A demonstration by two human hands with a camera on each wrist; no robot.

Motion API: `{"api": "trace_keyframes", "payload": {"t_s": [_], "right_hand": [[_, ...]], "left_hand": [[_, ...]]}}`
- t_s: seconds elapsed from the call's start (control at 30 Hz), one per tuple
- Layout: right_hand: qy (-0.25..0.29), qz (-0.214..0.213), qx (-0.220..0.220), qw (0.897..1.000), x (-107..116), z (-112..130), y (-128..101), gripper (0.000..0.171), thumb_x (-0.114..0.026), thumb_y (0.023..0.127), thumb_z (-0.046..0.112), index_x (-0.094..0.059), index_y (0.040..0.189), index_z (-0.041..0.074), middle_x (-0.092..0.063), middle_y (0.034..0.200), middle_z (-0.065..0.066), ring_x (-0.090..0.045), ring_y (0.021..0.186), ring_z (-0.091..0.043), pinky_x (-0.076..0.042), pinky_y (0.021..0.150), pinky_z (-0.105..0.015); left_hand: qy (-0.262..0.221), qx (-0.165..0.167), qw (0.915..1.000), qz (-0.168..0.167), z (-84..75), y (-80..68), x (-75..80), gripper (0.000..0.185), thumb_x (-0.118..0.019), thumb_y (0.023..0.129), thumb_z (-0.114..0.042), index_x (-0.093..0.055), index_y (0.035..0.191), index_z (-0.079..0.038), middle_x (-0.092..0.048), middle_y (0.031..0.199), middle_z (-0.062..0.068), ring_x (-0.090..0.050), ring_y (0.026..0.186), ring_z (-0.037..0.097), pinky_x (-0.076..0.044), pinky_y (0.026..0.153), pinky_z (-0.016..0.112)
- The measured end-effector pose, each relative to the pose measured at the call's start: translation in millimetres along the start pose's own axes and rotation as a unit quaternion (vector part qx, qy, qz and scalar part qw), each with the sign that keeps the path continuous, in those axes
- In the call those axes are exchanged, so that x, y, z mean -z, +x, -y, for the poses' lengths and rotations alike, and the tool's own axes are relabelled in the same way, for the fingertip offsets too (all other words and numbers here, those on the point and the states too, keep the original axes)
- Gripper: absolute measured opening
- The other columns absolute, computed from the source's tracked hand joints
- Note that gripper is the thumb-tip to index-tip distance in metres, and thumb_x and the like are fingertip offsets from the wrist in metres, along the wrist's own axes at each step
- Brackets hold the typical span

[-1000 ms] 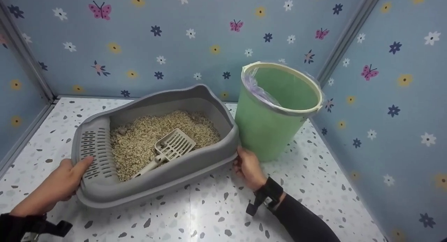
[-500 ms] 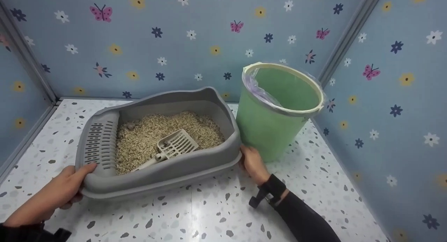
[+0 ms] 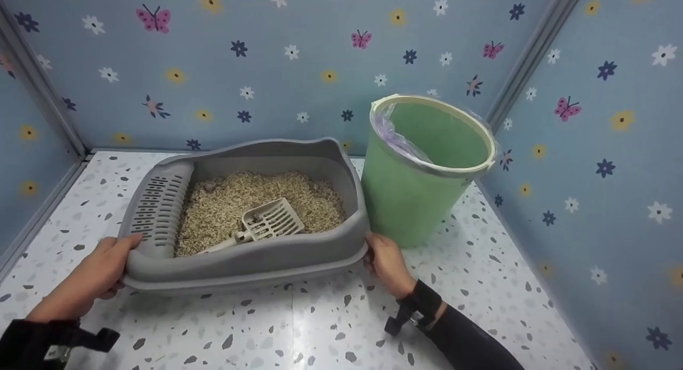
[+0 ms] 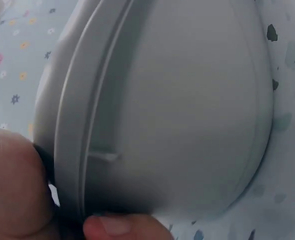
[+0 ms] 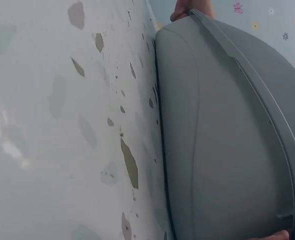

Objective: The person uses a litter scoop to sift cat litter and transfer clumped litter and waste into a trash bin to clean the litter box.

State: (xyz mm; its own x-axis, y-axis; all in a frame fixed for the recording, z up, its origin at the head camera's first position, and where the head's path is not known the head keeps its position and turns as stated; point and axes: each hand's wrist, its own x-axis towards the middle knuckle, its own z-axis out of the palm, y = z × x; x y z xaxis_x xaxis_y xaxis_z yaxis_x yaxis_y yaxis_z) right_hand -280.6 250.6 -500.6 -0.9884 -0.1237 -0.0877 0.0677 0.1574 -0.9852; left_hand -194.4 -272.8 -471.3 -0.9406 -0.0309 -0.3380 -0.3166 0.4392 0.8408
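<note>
A grey litter box point(image 3: 299, 258) stands on the speckled white surface, filled with tan pellet litter point(image 3: 219, 199). On the litter lies a beige slotted litter scoop point(image 3: 275, 220), its handle toward the front left. My left hand point(image 3: 101, 268) grips the box's left front corner, thumb on top of the rim and fingers underneath. At the right front corner my right hand point(image 3: 388, 264) holds the box under its rim; some of its fingers are hidden. The left wrist view shows the box's rim point(image 4: 75, 130) between thumb and fingers. The box's underside point(image 5: 172, 200) meets the surface in the right wrist view.
A green bin point(image 3: 411, 204) with a clear bag liner stands close against the box's right end. Blue patterned panels point(image 3: 299, 49) wall the back and both sides. Speckled white surface point(image 3: 299, 327) lies in front of the box.
The box has turned: its left end has moved away from me and slightly right, and its front edge runs more level. Both hands stay on it; the bin and scoop keep their places.
</note>
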Motion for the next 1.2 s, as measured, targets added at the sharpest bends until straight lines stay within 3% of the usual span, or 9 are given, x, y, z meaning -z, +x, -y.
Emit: {"api": "trace_keyframes", "payload": {"t_s": [0.17, 0.3, 0.47, 0.67, 0.8, 0.9, 0.97, 1.1, 1.2], "right_hand": [[-0.003, -0.003, 0.007, 1.0, 12.1, -5.8, 24.9, 0.042, -0.054, 0.114, 0.039, -0.06, 0.079, 0.016, -0.051, 0.063, 0.004, -0.04, 0.049, -0.009, -0.033, 0.042, -0.024], [-0.002, -0.017, 0.029, 0.999, 10.9, -12.2, 37.6, 0.039, -0.051, 0.114, 0.042, -0.063, 0.088, 0.014, -0.046, 0.06, 0.007, -0.037, 0.045, -0.007, -0.034, 0.04, -0.024], [0.0, -0.011, 0.035, 0.999, -2.9, -3.5, 18.3, 0.036, -0.044, 0.117, 0.034, -0.062, 0.098, 0.01, -0.044, 0.061, 0.006, -0.034, 0.045, -0.007, -0.029, 0.041, -0.023], [0.021, 0.037, -0.001, 0.999, -15.1, 5.6, -1.5, 0.039, -0.045, 0.119, 0.029, -0.052, 0.083, 0.015, -0.044, 0.064, 0.005, -0.036, 0.051, -0.009, -0.028, 0.045, -0.023], [-0.002, 0.04, -0.002, 0.999, -11.0, 8.2, 7.6, 0.046, -0.046, 0.118, 0.03, -0.051, 0.075, 0.015, -0.044, 0.059, 0.003, -0.036, 0.048, -0.009, -0.027, 0.044, -0.023], [-0.004, 0.023, -0.006, 1.0, -8.2, 10.1, 19.8, 0.047, -0.048, 0.117, 0.034, -0.049, 0.074, 0.016, -0.043, 0.056, 0.004, -0.034, 0.046, -0.008, -0.026, 0.044, -0.024], [0.008, 0.011, -0.012, 1.0, -8.4, 10.4, 23.9, 0.046, -0.048, 0.117, 0.037, -0.048, 0.076, 0.016, -0.042, 0.056, 0.004, -0.034, 0.046, -0.009, -0.026, 0.045, -0.025], [0.037, 0.0, -0.017, 0.999, -13.7, 6.4, 18.0, 0.043, -0.047, 0.118, 0.038, -0.049, 0.082, 0.015, -0.042, 0.059, 0.004, -0.035, 0.049, -0.009, -0.026, 0.047, -0.026], [0.039, 0.016, -0.007, 0.999, -19.0, 2.9, 6.3, 0.042, -0.044, 0.119, 0.037, -0.051, 0.085, 0.014, -0.044, 0.064, 0.004, -0.037, 0.052, -0.01, -0.029, 0.047, -0.025]], "left_hand": [[0.003, -0.01, 0.9996, -0.025, -3.1, -12.6, -19.4, 0.079, -0.026, 0.115, -0.07, -0.057, 0.105, 0.002, -0.046, 0.057, 0.0, -0.04, 0.046, 0.012, -0.037, 0.042, 0.028], [0.039, -0.008, 0.9977, -0.056, -4.0, -13.6, -27.7, 0.089, -0.026, 0.114, -0.071, -0.042, 0.122, 0.015, -0.05, 0.07, 0.007, -0.048, 0.056, 0.02, -0.043, 0.049, 0.034], [0.048, -0.014, 0.9954, -0.081, 1.4, -6.4, -17.7, 0.092, -0.021, 0.114, -0.07, -0.029, 0.132, 0.02, -0.049, 0.099, 0.021, -0.053, 0.079, 0.029, -0.048, 0.061, 0.039], [0.005, -0.002, 0.9916, -0.129, 8.4, 8.2, -5.4, 0.09, -0.025, 0.112, -0.073, -0.029, 0.131, 0.015, -0.05, 0.093, 0.017, -0.053, 0.069, 0.026, -0.049, 0.055, 0.038], [0.009, 0.007, 0.9926, -0.121, 4.4, 4.3, -12.6, 0.105, -0.02, 0.112, -0.073, -0.012, 0.145, 0.027, -0.044, 0.124, 0.054, -0.057, 0.11, 0.06, -0.055, 0.093, 0.063], [0.013, 0.026, 0.9953, -0.092, 0.7, -2.8, -23.4, 0.114, -0.017, 0.112, -0.073, 0.014, 0.15, 0.03, -0.004, 0.154, 0.065, -0.02, 0.149, 0.073, -0.026, 0.121, 0.078], [0.009, 0.041, 0.9956, -0.084, -2.1, -4.5, -29.9, 0.117, -0.018, 0.111, -0.075, 0.019, 0.15, 0.029, 0.003, 0.157, 0.064, -0.012, 0.153, 0.072, -0.019, 0.126, 0.078], [0.005, 0.046, 0.9943, -0.096, -5.1, -1.3, -32.5, 0.114, -0.02, 0.111, -0.074, 0.013, 0.15, 0.028, -0.009, 0.154, 0.065, -0.023, 0.149, 0.07, -0.026, 0.123, 0.075], [0.002, 0.032, 0.9935, -0.109, -3.4, 6.1, -25.2, 0.108, -0.02, 0.111, -0.073, 0.005, 0.148, 0.025, -0.036, 0.133, 0.057, -0.045, 0.128, 0.061, -0.042, 0.106, 0.066]]}}
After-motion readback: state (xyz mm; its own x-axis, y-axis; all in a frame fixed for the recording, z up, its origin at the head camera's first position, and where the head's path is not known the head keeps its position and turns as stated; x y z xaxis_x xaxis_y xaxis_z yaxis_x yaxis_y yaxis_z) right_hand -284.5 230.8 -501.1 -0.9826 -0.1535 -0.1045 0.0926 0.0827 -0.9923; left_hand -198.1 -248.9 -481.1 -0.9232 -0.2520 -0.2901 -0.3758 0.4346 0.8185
